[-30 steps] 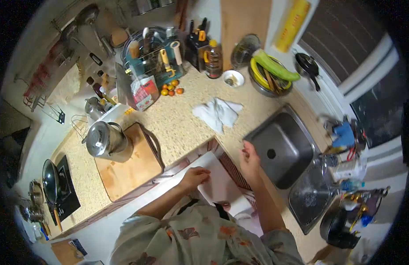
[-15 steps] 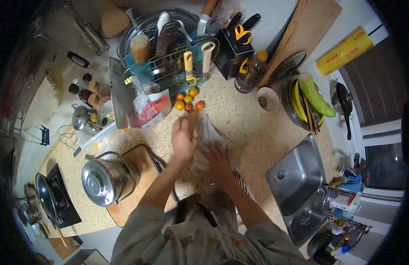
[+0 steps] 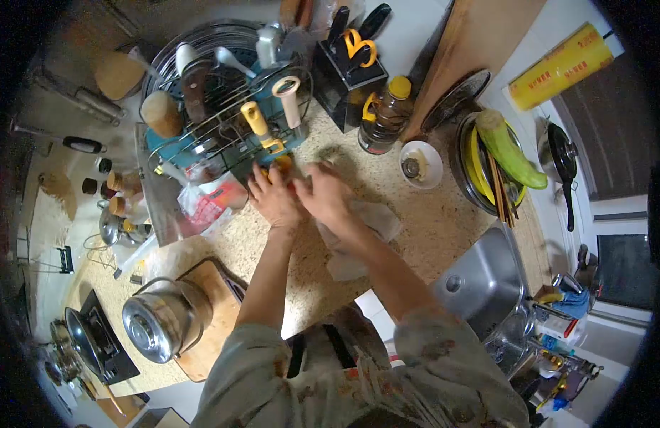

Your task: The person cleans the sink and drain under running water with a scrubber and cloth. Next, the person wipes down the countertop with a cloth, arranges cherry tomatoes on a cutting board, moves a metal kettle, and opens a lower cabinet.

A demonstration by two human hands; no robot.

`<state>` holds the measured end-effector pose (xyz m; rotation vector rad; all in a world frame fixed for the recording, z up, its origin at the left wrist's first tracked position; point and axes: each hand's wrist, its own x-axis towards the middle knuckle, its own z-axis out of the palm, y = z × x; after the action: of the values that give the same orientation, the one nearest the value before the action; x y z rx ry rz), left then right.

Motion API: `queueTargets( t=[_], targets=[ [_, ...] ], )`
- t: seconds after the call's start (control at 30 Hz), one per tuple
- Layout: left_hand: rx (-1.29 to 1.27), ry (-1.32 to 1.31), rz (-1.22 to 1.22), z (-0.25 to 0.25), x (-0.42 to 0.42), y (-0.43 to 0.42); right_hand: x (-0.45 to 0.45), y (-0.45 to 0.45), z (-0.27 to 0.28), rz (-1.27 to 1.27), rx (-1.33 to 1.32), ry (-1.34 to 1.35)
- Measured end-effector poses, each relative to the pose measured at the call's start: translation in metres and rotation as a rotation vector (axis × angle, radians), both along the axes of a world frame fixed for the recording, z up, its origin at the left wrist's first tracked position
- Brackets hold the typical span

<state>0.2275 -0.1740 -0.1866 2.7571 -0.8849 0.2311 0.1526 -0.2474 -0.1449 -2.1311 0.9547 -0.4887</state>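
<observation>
My left hand reaches to the front of the dish rack, its fingers spread beside and over a cluster of small orange and red tomatoes. Across from it, my right hand is on the other side of the tomatoes, thumb apart from partly curled fingers. Most of the tomatoes are hidden by the two hands; I cannot make out how many lie between them. A crumpled white cloth lies flat on the counter, partly under my right forearm, with neither hand gripping it.
The wire dish rack with utensils stands behind my hands, a knife block beside it. To the right are a brown bottle, a small bowl, a green gourd and the sink. A steel pot sits at left.
Both hands have moved forward to the tomatoes. My right hand has left the cloth, which now lies more to the right. The view has shifted and turned slightly.
</observation>
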Motion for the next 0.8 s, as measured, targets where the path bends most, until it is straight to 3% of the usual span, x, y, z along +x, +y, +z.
queueTargets(
  t=[0.07, 0.2, 0.27, 0.33, 0.4, 0.47, 0.53, 0.57, 0.6, 0.67, 0.77, 0.8],
  targets=[
    [-0.102, -0.055, 0.080, -0.023, 0.005, 0.003, 0.038, -0.008, -0.001, -0.027, -0.013, 0.292],
    [-0.247, 0.184, 0.141, 0.002, -0.002, 0.012, 0.069, -0.011, -0.018, -0.054, 0.050, 0.308],
    [-0.206, 0.128, 0.091, -0.005, 0.007, 0.016, 0.068, -0.012, -0.028, -0.030, 0.028, 0.298],
    [-0.228, 0.071, 0.001, 0.007, 0.009, 0.013, 0.061, -0.009, -0.046, -0.088, -0.135, 0.090],
    [-0.254, 0.265, -0.030, 0.011, 0.015, 0.014, 0.056, -0.003, -0.057, -0.132, -0.311, -0.046],
    [-0.283, 0.206, -0.160, -0.008, 0.027, 0.020, 0.047, -0.002, -0.052, 0.011, -0.131, 0.024],
    [-0.318, 0.147, -0.205, -0.009, 0.028, 0.021, 0.049, 0.002, -0.057, -0.010, -0.245, -0.028],
    [-0.347, 0.172, -0.195, -0.008, 0.028, 0.020, 0.051, 0.003, -0.058, 0.031, -0.168, 0.024],
    [-0.287, 0.127, -0.236, -0.027, 0.036, 0.024, 0.055, 0.005, -0.062, -0.043, -0.293, -0.093],
    [-0.382, 0.207, -0.142, -0.020, 0.030, 0.020, 0.063, 0.005, -0.079, 0.027, -0.212, -0.077],
    [-0.291, 0.090, -0.266, -0.041, 0.035, 0.027, 0.056, 0.003, -0.056, 0.108, 0.015, 0.055],
    [-0.058, 0.003, -0.350, -0.026, 0.031, 0.030, 0.055, 0.006, -0.058, 0.082, 0.061, -0.003]
  ],
)
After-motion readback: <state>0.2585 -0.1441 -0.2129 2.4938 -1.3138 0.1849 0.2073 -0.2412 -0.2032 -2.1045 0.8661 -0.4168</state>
